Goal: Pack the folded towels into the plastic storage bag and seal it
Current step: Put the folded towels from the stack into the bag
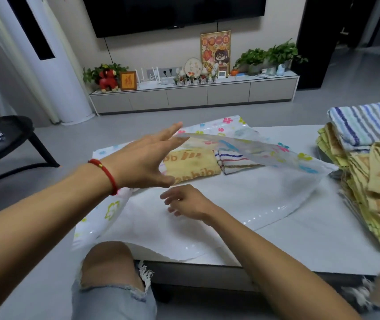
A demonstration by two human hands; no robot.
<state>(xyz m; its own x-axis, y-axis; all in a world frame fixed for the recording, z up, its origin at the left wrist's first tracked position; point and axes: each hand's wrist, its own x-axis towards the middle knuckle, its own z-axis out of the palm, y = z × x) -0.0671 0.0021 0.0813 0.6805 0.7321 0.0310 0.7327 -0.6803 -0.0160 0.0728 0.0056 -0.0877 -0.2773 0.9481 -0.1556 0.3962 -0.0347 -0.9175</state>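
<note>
A clear plastic storage bag (242, 195) printed with coloured flowers lies on the white table (311, 245), its mouth facing me. My left hand (147, 160), fingers spread, props up the bag's top layer (253, 146) at its left end. Inside lie a folded yellow towel (191, 167) and a folded white towel with coloured stripes (235, 161), side by side. My right hand (184, 202) hovers over the bag's lower layer, fingers loosely curled, holding nothing. A stack of folded towels (373, 181) stands at the table's right, a blue-striped one (364, 125) on top.
My knees in ripped jeans (113, 273) press against the table's near edge. A black chair (6, 139) stands to the left. A low TV cabinet (193, 93) with plants and ornaments runs along the far wall under a television.
</note>
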